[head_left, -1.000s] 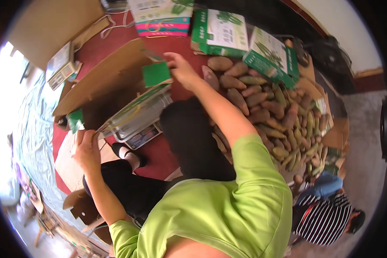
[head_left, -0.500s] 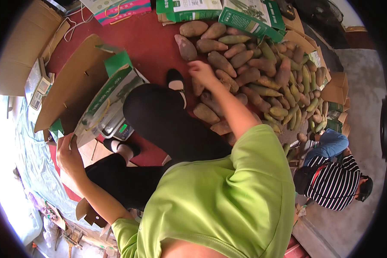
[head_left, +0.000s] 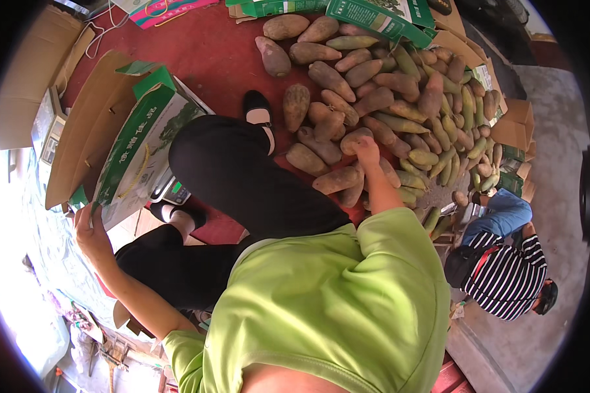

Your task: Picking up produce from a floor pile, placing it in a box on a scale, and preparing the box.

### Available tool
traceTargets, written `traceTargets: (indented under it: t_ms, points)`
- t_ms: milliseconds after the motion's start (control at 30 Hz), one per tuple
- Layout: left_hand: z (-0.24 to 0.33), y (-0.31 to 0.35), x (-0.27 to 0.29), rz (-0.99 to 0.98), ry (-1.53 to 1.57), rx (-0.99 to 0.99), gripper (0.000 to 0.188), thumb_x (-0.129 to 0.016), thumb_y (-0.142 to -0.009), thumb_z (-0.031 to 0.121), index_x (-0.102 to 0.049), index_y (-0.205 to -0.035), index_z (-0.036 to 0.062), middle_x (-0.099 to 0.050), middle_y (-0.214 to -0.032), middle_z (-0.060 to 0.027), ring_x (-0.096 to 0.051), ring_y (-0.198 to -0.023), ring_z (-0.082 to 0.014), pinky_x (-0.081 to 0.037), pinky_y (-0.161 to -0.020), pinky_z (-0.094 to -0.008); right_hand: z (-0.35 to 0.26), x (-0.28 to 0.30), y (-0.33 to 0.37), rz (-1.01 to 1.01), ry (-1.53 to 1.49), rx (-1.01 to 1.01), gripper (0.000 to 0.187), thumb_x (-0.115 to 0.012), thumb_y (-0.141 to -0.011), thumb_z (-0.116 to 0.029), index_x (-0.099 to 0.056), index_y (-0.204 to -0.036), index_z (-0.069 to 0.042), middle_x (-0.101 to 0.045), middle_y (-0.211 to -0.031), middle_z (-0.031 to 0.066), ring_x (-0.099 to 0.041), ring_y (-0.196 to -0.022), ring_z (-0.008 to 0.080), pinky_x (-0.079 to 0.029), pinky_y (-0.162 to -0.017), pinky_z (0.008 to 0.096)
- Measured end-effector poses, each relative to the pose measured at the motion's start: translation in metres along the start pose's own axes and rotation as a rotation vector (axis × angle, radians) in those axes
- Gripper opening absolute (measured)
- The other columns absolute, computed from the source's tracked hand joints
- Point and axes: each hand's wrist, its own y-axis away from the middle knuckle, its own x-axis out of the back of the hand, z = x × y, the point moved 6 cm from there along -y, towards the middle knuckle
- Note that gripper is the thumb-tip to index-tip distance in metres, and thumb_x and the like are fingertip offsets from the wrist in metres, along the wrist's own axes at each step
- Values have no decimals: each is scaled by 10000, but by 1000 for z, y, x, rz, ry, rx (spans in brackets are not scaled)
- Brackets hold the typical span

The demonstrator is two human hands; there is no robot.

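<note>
My left hand [head_left: 92, 234], at the left, pinches the near corner of an open green and white carton [head_left: 132, 152] whose brown flap [head_left: 78, 128] stands up. The carton rests over a scale [head_left: 175, 191] with a green lit display, partly hidden by the carton and my knee. My right hand [head_left: 368, 152] is closed on a brownish tuber [head_left: 354, 137] at the near edge of a heap. The fingertips are partly hidden. Around it lie more of these tubers [head_left: 313, 145], thick and reddish-brown, with slimmer greenish ones [head_left: 400, 123] farther into the heap.
Green boxes [head_left: 380, 18] and a pink and white box [head_left: 167, 9] stand at the far side of the red floor [head_left: 206, 59]. A person in a striped top [head_left: 508, 272] bends down at the right. Brown cardboard [head_left: 512, 124] borders the heap.
My right hand has moved right and nearer, from above the heap's left edge onto a tuber. My left hand keeps its hold on the carton. The whole view has shifted slightly.
</note>
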Motion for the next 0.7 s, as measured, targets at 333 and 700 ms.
traceTargets:
  t_ms: [333,700]
  points:
    - [8,-4,-5,-5,-133,96,147,-605,-818,79,-636,-962,77,-649,-888,-106,-630,-813,-276,-473,-698,-347,-76,-57,-32,30,-355,-181,789,-780,-648,-169,-372,-1310,-33,-568,-1105,153,-555,-1030,266,-449,-862,344]
    - [12,1,6,27,-230,87,124,-581,-838,171,-645,-944,177,-644,-894,-42,-622,-821,-276,-478,-670,-367,-196,-39,-12,-76,-367,219,683,-784,-602,-71,-419,-1179,-57,-526,-1102,136,-527,-1035,277,-417,-915,355]
